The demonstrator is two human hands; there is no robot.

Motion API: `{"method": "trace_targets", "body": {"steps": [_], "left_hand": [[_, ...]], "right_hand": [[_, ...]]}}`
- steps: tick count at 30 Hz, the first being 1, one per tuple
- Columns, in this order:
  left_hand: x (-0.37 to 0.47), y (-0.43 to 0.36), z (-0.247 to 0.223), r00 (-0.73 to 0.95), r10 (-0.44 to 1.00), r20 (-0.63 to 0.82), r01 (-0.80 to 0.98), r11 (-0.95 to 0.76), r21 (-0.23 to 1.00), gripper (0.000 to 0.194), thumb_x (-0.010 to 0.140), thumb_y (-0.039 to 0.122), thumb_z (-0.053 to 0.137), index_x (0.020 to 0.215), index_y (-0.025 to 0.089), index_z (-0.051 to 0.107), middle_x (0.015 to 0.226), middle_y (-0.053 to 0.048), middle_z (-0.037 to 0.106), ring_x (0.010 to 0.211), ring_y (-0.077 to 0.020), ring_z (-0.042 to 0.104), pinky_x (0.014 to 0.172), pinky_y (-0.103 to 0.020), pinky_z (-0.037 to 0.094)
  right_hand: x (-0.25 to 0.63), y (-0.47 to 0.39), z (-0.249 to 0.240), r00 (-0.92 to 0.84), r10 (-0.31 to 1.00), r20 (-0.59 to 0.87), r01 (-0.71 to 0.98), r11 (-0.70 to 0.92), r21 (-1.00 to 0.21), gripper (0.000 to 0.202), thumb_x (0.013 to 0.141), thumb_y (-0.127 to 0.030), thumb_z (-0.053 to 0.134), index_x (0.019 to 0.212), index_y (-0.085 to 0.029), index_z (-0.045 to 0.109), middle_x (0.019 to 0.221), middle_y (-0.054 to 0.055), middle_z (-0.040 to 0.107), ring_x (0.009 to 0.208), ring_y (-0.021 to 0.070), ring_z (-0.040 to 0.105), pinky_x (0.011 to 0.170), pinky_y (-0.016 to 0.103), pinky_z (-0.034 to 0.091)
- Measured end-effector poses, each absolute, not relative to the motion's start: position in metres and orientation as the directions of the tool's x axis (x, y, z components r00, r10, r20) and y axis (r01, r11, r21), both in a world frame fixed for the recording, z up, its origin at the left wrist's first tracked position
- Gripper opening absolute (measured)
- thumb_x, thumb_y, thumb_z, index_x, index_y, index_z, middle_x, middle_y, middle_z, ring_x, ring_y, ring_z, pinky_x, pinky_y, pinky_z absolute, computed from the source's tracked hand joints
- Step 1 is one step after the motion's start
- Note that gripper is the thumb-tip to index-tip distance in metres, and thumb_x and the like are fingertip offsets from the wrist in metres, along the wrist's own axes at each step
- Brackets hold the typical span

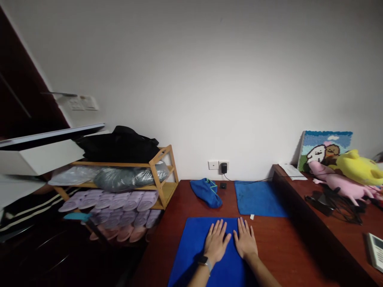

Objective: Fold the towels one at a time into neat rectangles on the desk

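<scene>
A bright blue cloth (191, 247) is spread flat on the reddish-brown table (284, 247). My left hand (216, 243) lies palm down on it, fingers stretched out, with a watch (205, 261) at the wrist. Close to the cloth's right edge, my right hand (245, 241) also rests flat with its fingers extended. Neither hand grips anything. Beyond them sit a crumpled blue cloth (206, 192) with a green edge and a second flat blue cloth (260, 198) with a small white tag (251, 217).
A wooden rack (167, 177) with several slippers (131, 201) and a black bag (122, 145) stands left. On the raised right surface are a yellow plush toy (357, 167), a pink plush toy (335, 181), cables (344, 209) and a calculator-like device (375, 251). A plug (224, 168) is in the wall.
</scene>
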State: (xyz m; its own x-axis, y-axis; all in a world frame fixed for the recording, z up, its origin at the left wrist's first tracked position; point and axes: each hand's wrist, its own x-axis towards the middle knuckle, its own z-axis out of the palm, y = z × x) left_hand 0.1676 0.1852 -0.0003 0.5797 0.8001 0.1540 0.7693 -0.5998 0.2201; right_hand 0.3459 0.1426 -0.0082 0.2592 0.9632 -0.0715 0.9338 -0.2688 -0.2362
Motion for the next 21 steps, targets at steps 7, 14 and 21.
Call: {"method": "trace_targets", "body": {"steps": [7, 14, 21], "left_hand": [[0.053, 0.227, 0.007, 0.306, 0.947, 0.098, 0.942, -0.316, 0.11, 0.074, 0.102, 0.063, 0.016, 0.16, 0.018, 0.03, 0.167, -0.008, 0.032, 0.155, -0.0242, 0.028, 0.126, -0.047, 0.023], [0.046, 0.23, 0.001, 0.294, 0.945, 0.145, 0.943, -0.312, 0.118, 0.075, 0.102, 0.062, 0.017, 0.159, 0.016, 0.031, 0.168, -0.01, 0.031, 0.155, -0.0242, 0.027, 0.127, -0.044, 0.024], [0.045, 0.237, 0.0, 0.281, 0.95, 0.134, 0.947, -0.297, 0.121, 0.073, 0.102, 0.06, 0.019, 0.158, 0.015, 0.033, 0.167, -0.01, 0.03, 0.155, -0.0249, 0.026, 0.127, -0.046, 0.025]], "right_hand": [[0.343, 0.139, 0.0, 0.268, 0.96, -0.08, 0.93, -0.279, -0.239, 0.073, 0.1, -0.055, 0.01, 0.163, -0.017, 0.011, 0.17, -0.002, 0.009, 0.158, 0.0212, 0.005, 0.129, 0.045, 0.005], [0.341, 0.141, 0.002, 0.268, 0.959, -0.087, 0.944, -0.28, -0.174, 0.073, 0.1, -0.052, 0.013, 0.162, -0.014, 0.012, 0.171, 0.0, 0.009, 0.158, 0.0221, 0.004, 0.128, 0.044, 0.004], [0.344, 0.15, -0.003, 0.241, 0.967, -0.08, 0.949, -0.252, -0.187, 0.073, 0.101, -0.052, 0.014, 0.162, -0.012, 0.013, 0.171, 0.002, 0.011, 0.158, 0.0224, 0.007, 0.128, 0.041, 0.007]]}}
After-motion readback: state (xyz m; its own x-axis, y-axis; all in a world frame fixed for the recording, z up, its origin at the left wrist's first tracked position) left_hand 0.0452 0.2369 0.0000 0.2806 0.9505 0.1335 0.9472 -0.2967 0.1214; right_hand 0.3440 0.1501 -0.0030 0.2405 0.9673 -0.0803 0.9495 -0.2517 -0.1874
